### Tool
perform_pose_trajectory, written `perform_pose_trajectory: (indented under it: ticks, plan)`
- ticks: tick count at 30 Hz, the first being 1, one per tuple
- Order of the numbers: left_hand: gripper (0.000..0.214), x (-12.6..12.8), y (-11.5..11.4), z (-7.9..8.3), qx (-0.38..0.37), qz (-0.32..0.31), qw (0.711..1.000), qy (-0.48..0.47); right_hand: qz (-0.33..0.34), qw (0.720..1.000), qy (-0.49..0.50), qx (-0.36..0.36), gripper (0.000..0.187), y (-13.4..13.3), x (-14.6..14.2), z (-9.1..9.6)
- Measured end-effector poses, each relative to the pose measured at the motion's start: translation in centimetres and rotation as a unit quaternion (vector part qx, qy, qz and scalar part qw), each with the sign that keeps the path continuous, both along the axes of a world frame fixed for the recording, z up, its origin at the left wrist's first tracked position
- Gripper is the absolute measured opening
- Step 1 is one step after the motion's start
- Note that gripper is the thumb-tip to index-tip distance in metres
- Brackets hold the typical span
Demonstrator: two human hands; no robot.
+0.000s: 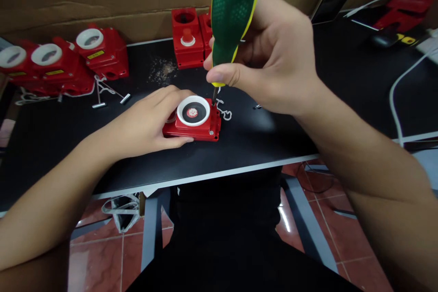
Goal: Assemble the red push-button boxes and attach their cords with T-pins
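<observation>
My right hand [270,59] is closed round a green and yellow screwdriver [232,9], held upright with its tip at the far right corner of a red cover plate [201,128]. The plate lies flat on the black table [260,141] and carries a white ring with a dark centre [193,111]. My left hand [147,121] grips the plate's left side, fingers wrapped along its front and back edges. A small white chain [224,112] lies just right of the plate.
Three red boxes with white rings [65,61] stand at the back left, with small metal hammers on chains [109,96] beside them. Open red boxes [188,36] sit at the back centre against cardboard. White cables [397,96] and more red parts [407,9] lie at the right.
</observation>
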State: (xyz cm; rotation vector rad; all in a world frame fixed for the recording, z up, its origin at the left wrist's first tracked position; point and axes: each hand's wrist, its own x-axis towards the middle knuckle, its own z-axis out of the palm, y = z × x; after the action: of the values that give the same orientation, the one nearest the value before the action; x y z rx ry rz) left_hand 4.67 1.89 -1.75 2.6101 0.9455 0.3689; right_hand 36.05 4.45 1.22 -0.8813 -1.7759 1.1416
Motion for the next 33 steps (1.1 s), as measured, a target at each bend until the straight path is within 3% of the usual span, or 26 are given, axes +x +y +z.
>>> perform_pose_trajectory:
  ticks: [3,8,12,16,20,25,28,33]
  plan:
    - [0.069,-0.1,0.1,0.0,-0.004,0.000,1.000,0.002,-0.050,0.995,0.047,0.076,0.057,-0.2,0.5,0.0]
    - [0.071,-0.2,0.2,0.0,-0.011,0.003,1.000,0.002,-0.042,0.988,0.038,0.147,0.022,-0.3,2.0,1.7]
    - [0.083,-0.3,0.3,-0.3,0.002,0.037,0.999,0.006,-0.037,0.994,-0.080,0.059,0.041,0.7,2.2,2.5]
    - [0.108,-0.9,0.5,-0.7,0.056,0.068,0.996,0.000,0.043,0.964,-0.262,-0.006,0.042,1.7,2.0,2.2]
    - [0.091,-1.8,0.8,-0.7,0.088,0.084,0.993,-0.002,0.072,0.940,-0.333,-0.025,0.043,2.2,2.0,1.8]
    - [0.081,-2.4,1.1,-0.8,0.098,0.127,0.986,-0.033,0.166,0.934,-0.308,-0.075,0.051,2.5,2.6,1.9]
    - [0.080,-2.3,1.1,-0.8,0.094,0.166,0.981,-0.044,0.209,0.933,-0.279,-0.086,0.044,2.5,2.8,2.1]
    - [0.073,-1.2,0.0,-0.2,0.096,0.203,0.968,-0.114,0.130,0.954,-0.257,-0.085,0.031,2.3,2.5,2.0]
